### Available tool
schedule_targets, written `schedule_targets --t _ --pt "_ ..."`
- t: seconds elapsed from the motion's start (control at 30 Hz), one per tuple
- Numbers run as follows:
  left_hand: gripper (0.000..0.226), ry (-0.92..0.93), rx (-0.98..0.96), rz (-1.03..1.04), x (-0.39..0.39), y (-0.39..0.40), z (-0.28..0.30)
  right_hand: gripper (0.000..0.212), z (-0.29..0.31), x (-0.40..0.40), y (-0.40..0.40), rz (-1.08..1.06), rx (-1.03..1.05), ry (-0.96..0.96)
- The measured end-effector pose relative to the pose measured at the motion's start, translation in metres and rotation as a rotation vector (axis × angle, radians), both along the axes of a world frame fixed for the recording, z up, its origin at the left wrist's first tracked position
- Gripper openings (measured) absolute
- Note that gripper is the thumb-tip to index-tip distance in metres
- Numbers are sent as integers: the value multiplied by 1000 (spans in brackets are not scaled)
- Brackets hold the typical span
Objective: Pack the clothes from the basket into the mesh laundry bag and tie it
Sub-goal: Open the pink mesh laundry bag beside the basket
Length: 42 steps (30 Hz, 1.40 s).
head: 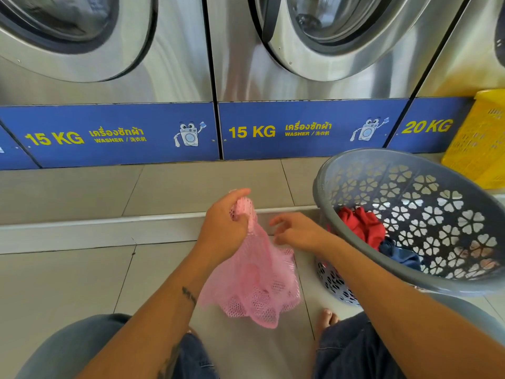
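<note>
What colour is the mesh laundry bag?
Pink; the mesh laundry bag shows clearly in the head view, held by the left hand.

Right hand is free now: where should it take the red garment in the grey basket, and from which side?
Likely best on the raised crumpled fold at the top of the red garment, coming through the grey basket's open mouth, which tilts toward the person. The right hand hovers open beside the rim, while the left hand grips the pink mesh bag's neck.

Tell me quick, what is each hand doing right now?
Left hand: gripping the gathered top of the pink mesh bag.
Right hand: open, fingers loosely curled, holding nothing.
</note>
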<state>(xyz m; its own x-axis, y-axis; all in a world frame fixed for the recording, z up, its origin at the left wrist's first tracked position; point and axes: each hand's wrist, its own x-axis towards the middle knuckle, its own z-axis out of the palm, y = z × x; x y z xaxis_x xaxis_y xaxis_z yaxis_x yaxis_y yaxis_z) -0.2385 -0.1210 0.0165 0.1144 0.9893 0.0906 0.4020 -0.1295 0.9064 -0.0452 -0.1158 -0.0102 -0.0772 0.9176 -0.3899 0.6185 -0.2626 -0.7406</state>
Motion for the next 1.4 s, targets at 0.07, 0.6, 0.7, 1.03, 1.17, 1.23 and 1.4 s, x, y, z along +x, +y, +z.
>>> schedule_targets --t 0.07,0.6,0.7,1.03,1.17,1.23,1.4 --pt "59 -7 17 -13 -3 2 4 32 -5 -6 -4 53 -6 -40" --pt "51 -429 -169 22 -12 -6 34 19 -20 -12 4 -26 228 -193" --pt "46 -359 -143 61 -12 -6 33 29 -16 -15 4 -55 228 -194" --pt "63 272 -83 -144 -3 -4 2 19 30 -20 9 -56 311 237" --pt "52 327 -138 -189 2 -5 -5 14 34 -25 8 -31 272 282" --pt "37 314 -128 -200 5 -6 -6 13 37 -27 7 -74 282 322" --pt "8 291 -88 -75 1 -3 -12 16 36 -26 9 -192 287 324"
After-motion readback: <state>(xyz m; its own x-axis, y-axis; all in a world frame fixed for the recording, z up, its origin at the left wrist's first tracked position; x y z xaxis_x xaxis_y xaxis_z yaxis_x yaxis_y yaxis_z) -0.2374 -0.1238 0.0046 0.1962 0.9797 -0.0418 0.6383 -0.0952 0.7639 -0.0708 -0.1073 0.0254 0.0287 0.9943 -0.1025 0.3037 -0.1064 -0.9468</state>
